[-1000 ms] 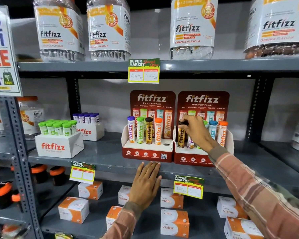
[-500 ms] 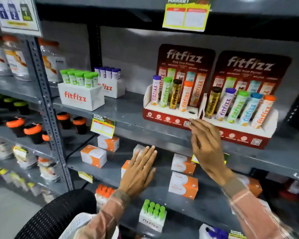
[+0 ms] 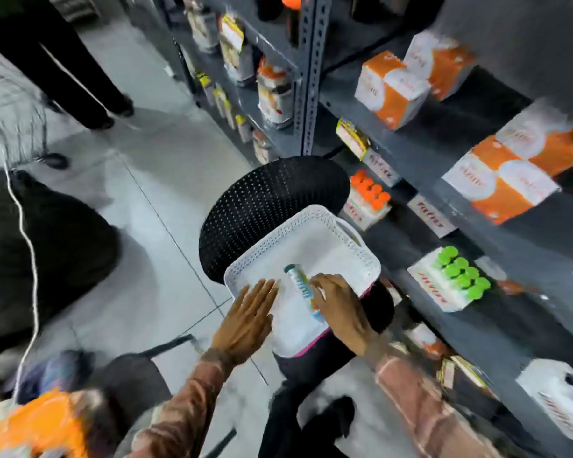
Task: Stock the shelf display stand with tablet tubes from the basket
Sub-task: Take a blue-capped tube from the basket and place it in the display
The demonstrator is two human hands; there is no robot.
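I am looking down at a white perforated basket [image 3: 339,226] that rests on a black mesh chair [image 3: 262,200]. A single tablet tube [image 3: 300,285] with a teal cap lies on the basket floor. My right hand [image 3: 341,307] lies along the tube's right side, and the tube's lower end meets the hand. Whether the fingers grip it is unclear. My left hand [image 3: 250,317] hovers flat over the basket's near-left rim, fingers spread, holding nothing. The display stand is out of view.
Grey shelving [image 3: 477,325] runs along the right, holding orange-and-white boxes [image 3: 391,90], a pack of orange-capped tubes [image 3: 368,200] and a pack of green-capped tubes [image 3: 450,279]. A person's dark trouser legs [image 3: 70,71] stand on the tiled floor at the far left.
My view has swung down from the display stands to the basket on the chair. Both hands dropped from the shelf to the basket, and my right hand came down onto the tube.
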